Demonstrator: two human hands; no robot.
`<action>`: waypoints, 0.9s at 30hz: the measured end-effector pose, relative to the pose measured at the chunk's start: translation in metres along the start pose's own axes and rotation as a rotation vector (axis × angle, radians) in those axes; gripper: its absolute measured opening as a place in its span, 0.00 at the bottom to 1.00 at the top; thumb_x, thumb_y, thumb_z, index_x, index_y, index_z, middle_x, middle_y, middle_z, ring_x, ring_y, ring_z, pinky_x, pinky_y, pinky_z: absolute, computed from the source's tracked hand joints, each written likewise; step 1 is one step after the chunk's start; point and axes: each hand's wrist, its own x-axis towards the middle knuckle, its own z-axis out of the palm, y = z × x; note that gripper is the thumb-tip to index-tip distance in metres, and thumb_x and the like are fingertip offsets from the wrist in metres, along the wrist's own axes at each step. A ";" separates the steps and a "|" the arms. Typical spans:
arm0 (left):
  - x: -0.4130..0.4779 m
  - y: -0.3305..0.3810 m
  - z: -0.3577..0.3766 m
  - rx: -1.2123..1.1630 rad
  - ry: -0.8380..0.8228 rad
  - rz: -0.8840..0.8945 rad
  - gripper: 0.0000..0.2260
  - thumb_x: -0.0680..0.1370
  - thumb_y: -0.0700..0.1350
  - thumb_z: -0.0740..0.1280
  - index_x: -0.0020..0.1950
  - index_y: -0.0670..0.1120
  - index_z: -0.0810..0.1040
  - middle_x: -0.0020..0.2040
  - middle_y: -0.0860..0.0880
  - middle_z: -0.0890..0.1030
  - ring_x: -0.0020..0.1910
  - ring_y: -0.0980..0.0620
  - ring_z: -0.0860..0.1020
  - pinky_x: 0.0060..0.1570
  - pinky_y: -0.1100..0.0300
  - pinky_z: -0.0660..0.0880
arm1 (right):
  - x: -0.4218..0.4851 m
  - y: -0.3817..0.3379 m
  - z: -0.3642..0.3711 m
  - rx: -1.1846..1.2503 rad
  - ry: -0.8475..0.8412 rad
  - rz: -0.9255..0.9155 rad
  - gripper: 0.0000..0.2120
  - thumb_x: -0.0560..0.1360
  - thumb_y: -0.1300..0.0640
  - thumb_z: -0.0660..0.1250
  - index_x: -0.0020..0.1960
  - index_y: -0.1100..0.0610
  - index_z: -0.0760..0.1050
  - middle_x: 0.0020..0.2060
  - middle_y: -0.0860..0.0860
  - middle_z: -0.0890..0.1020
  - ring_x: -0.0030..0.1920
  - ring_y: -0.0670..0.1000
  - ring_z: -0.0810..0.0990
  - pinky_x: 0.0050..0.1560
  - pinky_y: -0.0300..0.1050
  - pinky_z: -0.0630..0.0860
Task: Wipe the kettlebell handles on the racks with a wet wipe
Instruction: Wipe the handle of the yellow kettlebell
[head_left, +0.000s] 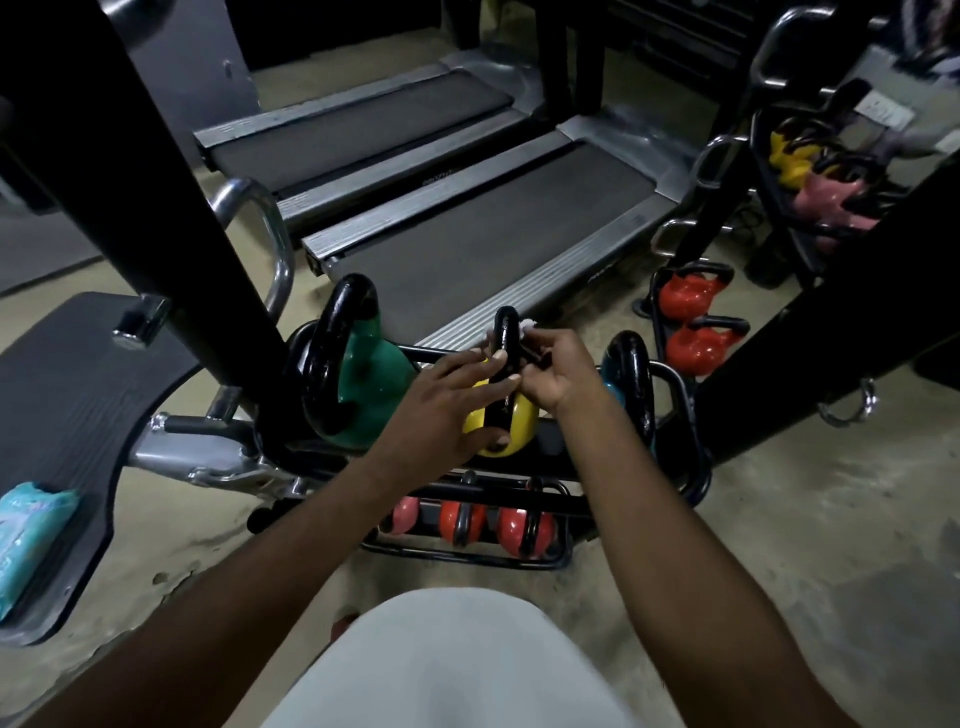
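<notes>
The yellow kettlebell (519, 423) is left on the top shelf of the rack (693, 467), its black handle (504, 332) upright and within reach. It is steadied by the left hand (447, 400), laid straight-fingered against its left side, while a white wet wipe (527, 325) is pinched round the handle by the curled right hand (550, 371) — probably so the bell cannot rock. Far left of the bell a wipes pack (31, 530) is kept handy; its print — like the faint lettering on the treadmill (467, 244) beyond — cannot be read.
</notes>
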 end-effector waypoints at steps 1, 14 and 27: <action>-0.002 0.002 0.001 -0.033 0.006 -0.019 0.27 0.70 0.57 0.73 0.67 0.50 0.78 0.71 0.48 0.74 0.70 0.46 0.71 0.69 0.49 0.69 | -0.004 0.000 -0.003 -0.016 -0.041 0.006 0.18 0.78 0.64 0.57 0.35 0.66 0.80 0.43 0.64 0.82 0.51 0.60 0.80 0.68 0.54 0.71; 0.095 -0.041 -0.033 -0.376 -0.076 -0.529 0.17 0.81 0.49 0.65 0.68 0.47 0.77 0.64 0.47 0.80 0.63 0.51 0.77 0.65 0.56 0.72 | -0.020 -0.001 -0.008 -0.317 -0.065 -0.221 0.03 0.79 0.67 0.63 0.48 0.63 0.74 0.40 0.58 0.80 0.39 0.52 0.80 0.43 0.44 0.80; 0.123 -0.063 -0.015 -0.495 -0.470 -0.492 0.18 0.77 0.55 0.69 0.65 0.51 0.79 0.60 0.53 0.82 0.61 0.57 0.78 0.70 0.53 0.69 | -0.025 0.002 -0.012 -0.437 -0.140 0.144 0.10 0.78 0.58 0.55 0.44 0.54 0.74 0.32 0.47 0.74 0.26 0.42 0.65 0.22 0.33 0.57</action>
